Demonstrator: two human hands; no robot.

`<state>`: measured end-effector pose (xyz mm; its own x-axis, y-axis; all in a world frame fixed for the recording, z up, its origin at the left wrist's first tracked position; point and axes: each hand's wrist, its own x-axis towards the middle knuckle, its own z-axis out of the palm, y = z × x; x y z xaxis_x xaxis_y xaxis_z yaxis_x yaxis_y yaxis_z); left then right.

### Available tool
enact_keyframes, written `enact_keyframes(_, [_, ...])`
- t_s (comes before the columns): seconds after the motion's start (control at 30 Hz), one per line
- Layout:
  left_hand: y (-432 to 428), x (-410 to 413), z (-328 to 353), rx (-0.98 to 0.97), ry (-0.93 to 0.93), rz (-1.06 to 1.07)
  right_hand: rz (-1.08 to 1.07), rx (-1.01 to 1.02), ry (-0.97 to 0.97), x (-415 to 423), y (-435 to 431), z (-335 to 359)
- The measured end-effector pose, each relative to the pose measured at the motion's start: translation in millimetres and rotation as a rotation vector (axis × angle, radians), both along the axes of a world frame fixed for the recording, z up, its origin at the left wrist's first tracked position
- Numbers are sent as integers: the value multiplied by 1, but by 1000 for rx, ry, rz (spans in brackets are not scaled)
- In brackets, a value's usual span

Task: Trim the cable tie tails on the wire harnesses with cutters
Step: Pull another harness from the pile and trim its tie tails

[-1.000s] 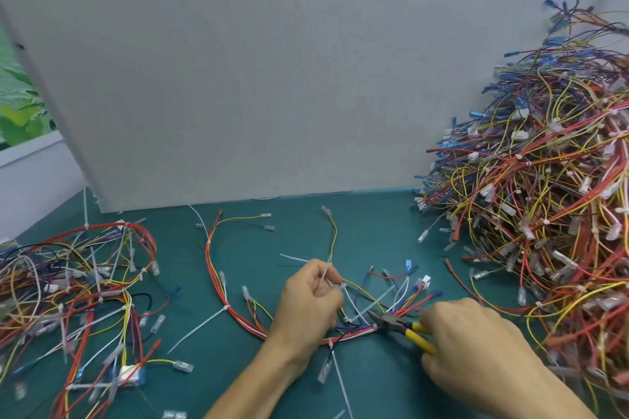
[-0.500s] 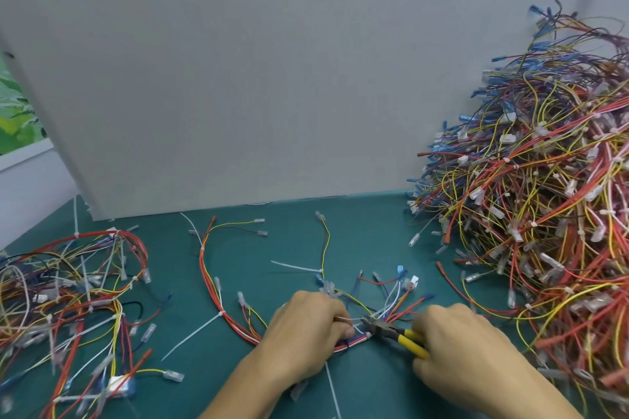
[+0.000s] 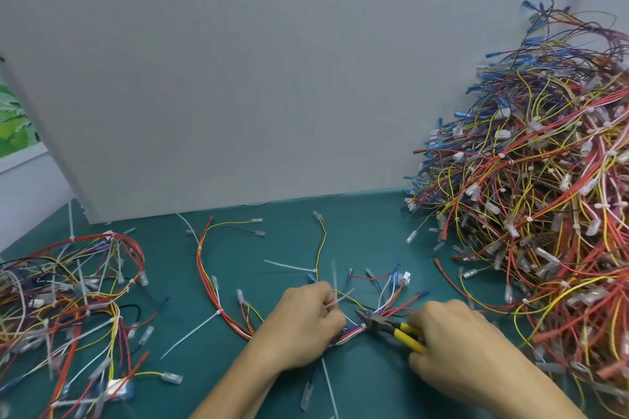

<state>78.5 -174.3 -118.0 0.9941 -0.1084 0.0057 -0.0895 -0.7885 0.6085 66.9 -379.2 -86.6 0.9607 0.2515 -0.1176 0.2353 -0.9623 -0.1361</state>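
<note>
A wire harness (image 3: 218, 286) of red, yellow and white wires lies on the green mat, with white cable tie tails sticking out. My left hand (image 3: 299, 326) holds the harness bundle and pinches white tie tails that stand up between its fingers. My right hand (image 3: 449, 347) grips the yellow-handled cutters (image 3: 391, 326). Their dark jaws point left at a white tie on the bundle just right of my left hand. One uncut tail (image 3: 190, 335) slants down-left from the harness.
A tall heap of harnesses (image 3: 531, 201) fills the right side. A smaller pile of harnesses (image 3: 68, 309) lies at the left. A grey panel (image 3: 238, 78) stands behind the green mat (image 3: 258, 252). Loose tie tails lie near the front edge.
My left hand shifted back to the bundle and now pinches upright tie tails. The cutters' jaws stay at the tie beside it. The view moved slightly.
</note>
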Motion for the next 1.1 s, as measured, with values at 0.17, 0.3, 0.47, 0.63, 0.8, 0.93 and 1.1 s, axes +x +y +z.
enact_keyframes(0.17, [12,4,-3,-368,85,45,12,21,-47,-3,2,1])
enact_keyframes(0.3, [18,5,-6,-539,138,19,33,18,-115,-8,10,-2])
enact_keyframes(0.47, [17,6,-8,-498,101,-3,16,-13,-85,-13,23,-8])
enact_keyframes(0.63, [18,5,-8,-484,95,-13,4,-34,-113,-15,26,-9])
enact_keyframes(0.8, [19,5,-9,-500,101,-32,16,-49,-105,-15,28,-9])
enact_keyframes(0.93, [19,4,-9,-492,97,-40,24,-74,-89,-13,30,-8])
enact_keyframes(1.1, [19,3,-8,-494,103,-41,53,-57,-73,-12,30,-6])
